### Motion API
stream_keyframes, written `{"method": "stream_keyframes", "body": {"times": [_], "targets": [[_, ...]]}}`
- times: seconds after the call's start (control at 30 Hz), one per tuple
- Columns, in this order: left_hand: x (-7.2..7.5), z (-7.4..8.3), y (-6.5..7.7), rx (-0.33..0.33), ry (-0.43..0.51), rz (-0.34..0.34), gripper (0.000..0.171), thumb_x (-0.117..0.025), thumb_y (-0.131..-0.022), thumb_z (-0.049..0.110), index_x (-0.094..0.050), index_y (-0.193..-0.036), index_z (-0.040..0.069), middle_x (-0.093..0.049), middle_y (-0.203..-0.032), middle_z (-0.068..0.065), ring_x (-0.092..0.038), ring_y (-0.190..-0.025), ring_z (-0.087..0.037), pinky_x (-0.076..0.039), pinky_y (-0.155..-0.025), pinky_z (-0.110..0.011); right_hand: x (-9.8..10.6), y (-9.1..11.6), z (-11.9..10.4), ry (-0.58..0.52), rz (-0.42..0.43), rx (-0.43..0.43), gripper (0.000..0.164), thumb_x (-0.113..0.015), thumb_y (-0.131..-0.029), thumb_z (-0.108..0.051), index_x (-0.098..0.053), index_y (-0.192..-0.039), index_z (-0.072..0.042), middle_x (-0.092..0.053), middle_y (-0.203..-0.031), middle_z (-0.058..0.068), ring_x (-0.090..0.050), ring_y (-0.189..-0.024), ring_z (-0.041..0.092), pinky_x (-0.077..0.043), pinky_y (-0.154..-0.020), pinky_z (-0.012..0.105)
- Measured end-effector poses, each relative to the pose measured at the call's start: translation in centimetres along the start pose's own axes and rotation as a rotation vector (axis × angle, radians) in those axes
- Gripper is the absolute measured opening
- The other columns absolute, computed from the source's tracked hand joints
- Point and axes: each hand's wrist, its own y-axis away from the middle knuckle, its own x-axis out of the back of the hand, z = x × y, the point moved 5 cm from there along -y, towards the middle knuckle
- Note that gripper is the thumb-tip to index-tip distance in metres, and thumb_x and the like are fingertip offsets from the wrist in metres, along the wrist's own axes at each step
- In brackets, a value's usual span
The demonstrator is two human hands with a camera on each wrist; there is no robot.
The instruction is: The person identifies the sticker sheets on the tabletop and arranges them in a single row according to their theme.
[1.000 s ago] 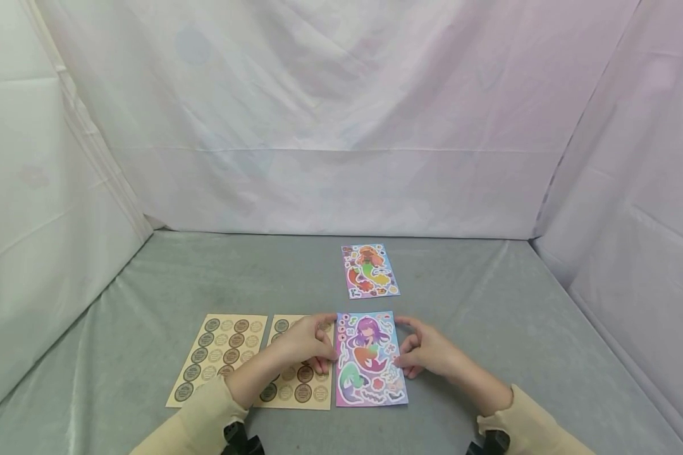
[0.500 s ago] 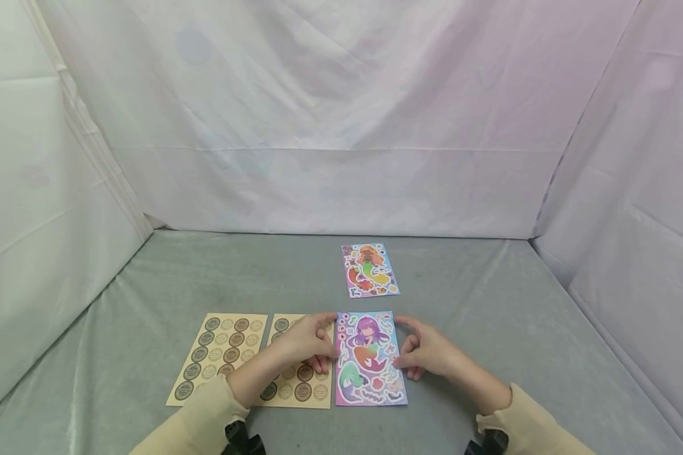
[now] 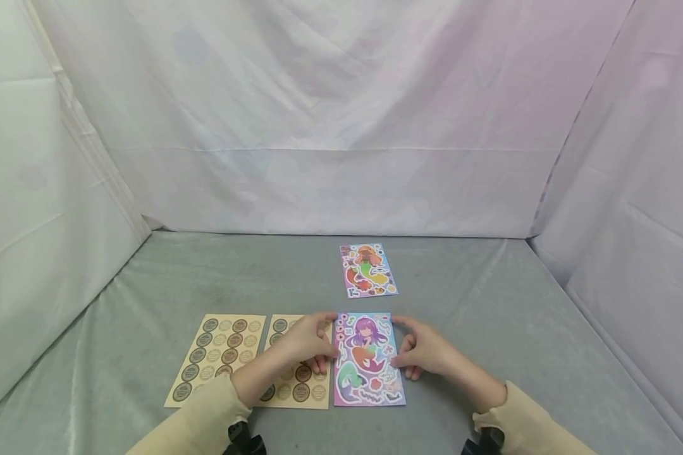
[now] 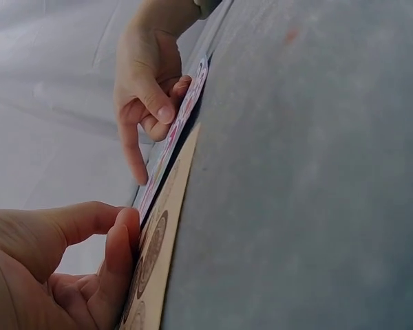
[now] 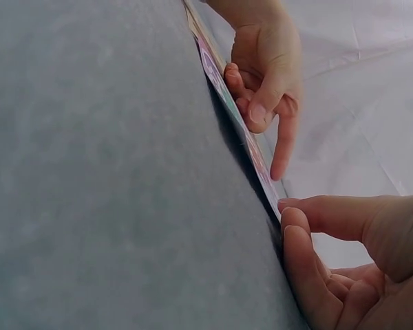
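Observation:
A mermaid sticker sheet (image 3: 370, 360) with a purple-haired figure lies upright before me in the head view. My left hand (image 3: 304, 344) holds its left edge, index fingertip at the far corner and thumb lower down. On the opposite edge my right hand (image 3: 427, 347) does the same, its remaining fingers curled. In the left wrist view the sticker sheet (image 4: 171, 151) is seen nearly edge-on, a dark shadow along it. Just left of it lies a tan sheet of round stickers (image 3: 287, 395), partly hidden by my left hand and forearm.
Another tan sheet of round stickers (image 3: 207, 354) lies further left, its lower corner under my sleeve. Beyond the hands is a second mermaid sticker sheet (image 3: 370, 272). Grey cloth (image 3: 233, 272) covers the table, with white curtains (image 3: 341, 126) at the back and sides.

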Motion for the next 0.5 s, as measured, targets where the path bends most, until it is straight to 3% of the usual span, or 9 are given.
{"method": "stream_keyframes", "body": {"times": [0.33,0.5], "targets": [[-0.54,0.60,-0.08,-0.027,-0.113,0.042,0.078,-0.074,-0.074,-0.003,-0.037,-0.143,-0.004,-0.059,-0.054,-0.010,-0.053,-0.035,-0.013,-0.051,-0.036,-0.032,-0.15,0.08,-0.12,0.013,0.016,-0.005,0.087,-0.080,-0.075,-0.006,-0.030,-0.146,0.001,-0.060,-0.066,0.007,-0.057,-0.048,0.017,-0.053,-0.045,0.033],[-0.53,0.72,0.00,-0.020,-0.116,0.040,0.078,-0.074,-0.075,-0.001,-0.036,-0.143,-0.004,-0.058,-0.054,-0.010,-0.053,-0.035,-0.013,-0.051,-0.036,-0.031,-0.18,0.09,-0.20,0.015,0.014,-0.002,0.088,-0.080,-0.075,-0.005,-0.029,-0.146,0.001,-0.060,-0.066,0.007,-0.057,-0.047,0.016,-0.053,-0.044,0.033]]}}
